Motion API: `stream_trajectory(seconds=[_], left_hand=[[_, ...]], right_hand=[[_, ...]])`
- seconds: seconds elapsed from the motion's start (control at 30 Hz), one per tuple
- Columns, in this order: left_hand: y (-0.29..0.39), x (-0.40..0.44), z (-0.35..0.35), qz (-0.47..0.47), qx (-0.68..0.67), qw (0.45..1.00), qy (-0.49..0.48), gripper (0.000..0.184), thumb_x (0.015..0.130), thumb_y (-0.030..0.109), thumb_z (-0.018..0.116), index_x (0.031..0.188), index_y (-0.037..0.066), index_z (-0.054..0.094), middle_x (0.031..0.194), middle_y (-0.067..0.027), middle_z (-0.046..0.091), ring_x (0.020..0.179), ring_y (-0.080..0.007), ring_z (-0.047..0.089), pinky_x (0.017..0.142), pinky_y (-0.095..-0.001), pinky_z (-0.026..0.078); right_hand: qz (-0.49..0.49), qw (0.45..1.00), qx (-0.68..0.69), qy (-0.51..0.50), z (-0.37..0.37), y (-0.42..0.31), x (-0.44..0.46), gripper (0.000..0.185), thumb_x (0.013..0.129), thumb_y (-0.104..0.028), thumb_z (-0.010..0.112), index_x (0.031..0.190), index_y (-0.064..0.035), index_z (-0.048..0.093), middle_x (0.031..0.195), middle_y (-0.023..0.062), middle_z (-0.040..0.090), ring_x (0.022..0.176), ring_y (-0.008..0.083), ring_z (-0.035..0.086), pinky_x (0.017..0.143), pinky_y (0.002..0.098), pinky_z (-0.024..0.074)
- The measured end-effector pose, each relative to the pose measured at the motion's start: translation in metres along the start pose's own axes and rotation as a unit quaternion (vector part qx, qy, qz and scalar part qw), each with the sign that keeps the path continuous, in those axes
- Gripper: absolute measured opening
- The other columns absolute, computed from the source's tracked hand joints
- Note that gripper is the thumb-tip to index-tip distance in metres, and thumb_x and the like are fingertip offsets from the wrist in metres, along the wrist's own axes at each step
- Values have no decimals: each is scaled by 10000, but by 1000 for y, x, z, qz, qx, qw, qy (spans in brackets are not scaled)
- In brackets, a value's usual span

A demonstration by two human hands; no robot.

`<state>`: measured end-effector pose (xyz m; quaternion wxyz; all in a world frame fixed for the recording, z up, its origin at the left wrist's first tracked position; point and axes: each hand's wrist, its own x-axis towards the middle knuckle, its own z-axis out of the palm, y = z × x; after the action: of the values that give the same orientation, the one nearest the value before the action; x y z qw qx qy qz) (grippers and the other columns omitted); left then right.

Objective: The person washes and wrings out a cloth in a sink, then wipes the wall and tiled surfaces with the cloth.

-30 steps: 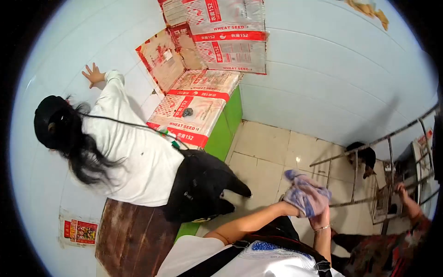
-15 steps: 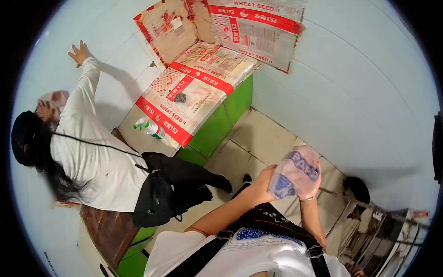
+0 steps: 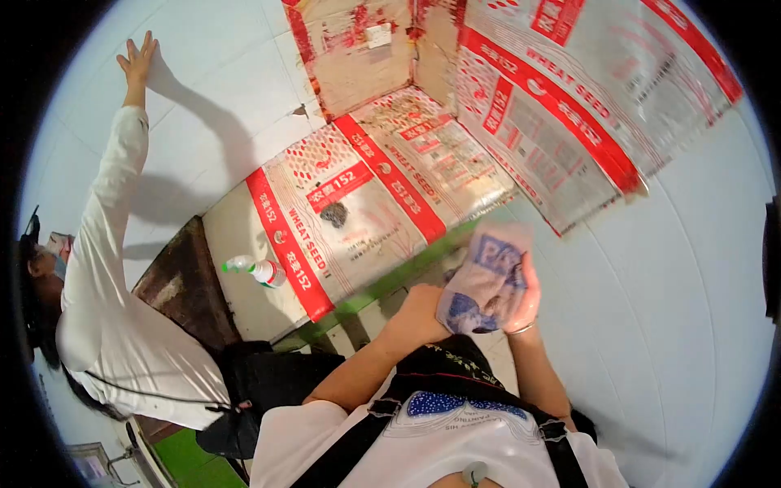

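Observation:
A thin pinkish cloth [image 3: 495, 264] with blue printing is bunched up in front of my body, between both hands. My left hand [image 3: 421, 313] is closed against the cloth's left side, its fingertips partly hidden. On the other side, my right hand [image 3: 527, 302] wraps the cloth's right edge, a bracelet on its wrist. Beyond the hands is a counter laid with red and white wheat seed bags [image 3: 358, 244]. A grey scouring ball [image 3: 333, 214] lies on these bags. Near the counter's front left stands a white spray bottle [image 3: 267, 272] with a green trigger.
At left, a co-worker in a white top [image 3: 138, 350] reaches up, one hand [image 3: 138, 58] spread on the tiled wall. More seed bags [image 3: 561, 106] hang on the right wall. A stained board [image 3: 362, 53] stands at the back of the counter. A dark brown surface [image 3: 187, 285] adjoins it.
The view has moved closer to the counter and turned toward it. Both hands still hold the cloth, now more folded. The co-worker appears farther left, arm stretched higher.

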<state>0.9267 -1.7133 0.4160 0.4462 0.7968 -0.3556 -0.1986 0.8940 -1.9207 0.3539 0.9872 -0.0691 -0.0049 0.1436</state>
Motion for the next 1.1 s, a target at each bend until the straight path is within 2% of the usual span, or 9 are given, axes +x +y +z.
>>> stream_trajectory(seconds=[0.13, 0.4, 0.67, 0.7, 0.8, 0.97, 1.0, 1.03, 1.1], left_hand=[[-61, 43, -29, -97, 323, 938, -82, 245, 864, 284, 536, 860, 67, 650, 769, -169, 660, 780, -380, 641, 689, -457, 508], [-129, 115, -121, -134, 154, 978, -45, 348, 903, 352, 510, 1009, 36, 610, 971, -176, 641, 916, -356, 609, 775, -444, 486], [-126, 207, -274, -74, 40, 907, 412, 183, 909, 101, 549, 1063, 17, 601, 1020, -145, 629, 910, -263, 623, 809, -328, 492], [-122, 210, -280, -66, 36, 905, 418, 166, 934, 72, 525, 1064, 6, 604, 1006, -88, 641, 904, -161, 601, 806, -293, 483], [-136, 198, -272, -132, 11, 908, 398, 171, 929, 119, 543, 1053, 29, 620, 965, -113, 649, 906, -205, 623, 801, -302, 480], [-147, 181, -286, -227, -79, 877, 417, 149, 900, 86, 576, 1024, 32, 638, 953, -116, 655, 886, -207, 637, 789, -318, 489], [-150, 182, -303, -213, -16, 873, 438, 147, 893, 73, 577, 1020, 33, 640, 954, -120, 651, 889, -217, 634, 795, -325, 487], [-153, 185, -320, -199, 44, 867, 455, 147, 886, 60, 579, 1016, 35, 641, 954, -124, 648, 892, -227, 631, 802, -332, 485], [-178, 193, -364, -179, 155, 849, 472, 201, 856, 8, 559, 1043, 43, 625, 968, -132, 633, 945, -290, 597, 859, -373, 454]], right_hand=[[-145, 980, -98, 99, 48, -41, 87, 524, 966, -417, 436, 1334, -44, 460, 1311, 139, 531, 1207, 317, 492, 1053, 466, 349], [-56, 969, -232, -62, 127, -123, 309, 542, 939, -472, 468, 1295, -67, 522, 1280, 101, 561, 1157, 274, 538, 1020, 423, 393], [-200, 889, -400, -103, 249, -204, 594, 703, 930, -576, 418, 1382, -38, 404, 1369, 89, 471, 1238, 236, 448, 1071, 351, 314], [-254, 862, -416, -140, 254, -218, 647, 744, 930, -587, 406, 1404, -17, 364, 1416, 95, 420, 1290, 238, 395, 1092, 338, 275], [-330, 764, -524, -182, 281, -257, 758, 733, 939, -591, 372, 1421, -39, 351, 1457, 104, 356, 1325, 199, 346, 1091, 319, 271], [-613, 330, -709, 116, 283, -216, 849, 811, 893, -605, 390, 1258, 115, 463, 1284, 287, 480, 1234, 383, 406, 1075, 488, 231], [-491, 347, -798, 40, 299, -196, 823, 700, 867, -553, 470, 1095, 100, 578, 1114, 278, 579, 1116, 383, 495, 1041, 523, 271], [-601, 218, -768, -37, 278, -164, 847, 575, 832, -507, 534, 956, 43, 644, 929, 214, 640, 983, 379, 559, 1011, 523, 316], [-596, 130, -743, -274, 270, -105, 821, 443, 825, -437, 586, 1065, -70, 651, 1019, 216, 608, 1076, 405, 508, 1000, 525, 347]])
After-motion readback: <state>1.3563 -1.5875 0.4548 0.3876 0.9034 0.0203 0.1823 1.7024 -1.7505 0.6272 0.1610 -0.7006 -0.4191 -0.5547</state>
